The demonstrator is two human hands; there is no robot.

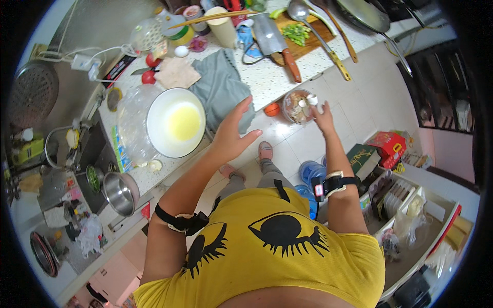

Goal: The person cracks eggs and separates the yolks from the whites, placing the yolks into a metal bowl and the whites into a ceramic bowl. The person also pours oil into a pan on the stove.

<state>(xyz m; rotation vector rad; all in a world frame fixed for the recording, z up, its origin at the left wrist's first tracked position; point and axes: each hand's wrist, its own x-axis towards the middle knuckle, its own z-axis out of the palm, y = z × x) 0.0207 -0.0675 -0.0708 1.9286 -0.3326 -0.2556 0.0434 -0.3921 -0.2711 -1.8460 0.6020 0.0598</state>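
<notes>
My left hand [232, 134] is held up near the counter's front edge with thumb and fingers apart, holding nothing. Left of it, a white bowl [157, 129] with a dark rim contains pale yellow liquid [185, 122] that looks like raw egg. A grey-green cloth [219, 82] lies between the bowl and the hand's fingertips. My right hand [323, 118] is over a round waste bin [285, 104] on the floor, fingers spread. White eggshell pieces [312, 100] lie among scraps in the bin, just beyond the fingertips; contact cannot be told.
A cleaver [269, 36] and a ladle [319, 38] rest by chopped greens [295, 34] on a wooden board [327, 34]. One egg [181, 51] and tomatoes [148, 77] sit behind the bowl. A steel bowl [120, 194] stands beside the sink. A pan handle [400, 57] juts past the counter.
</notes>
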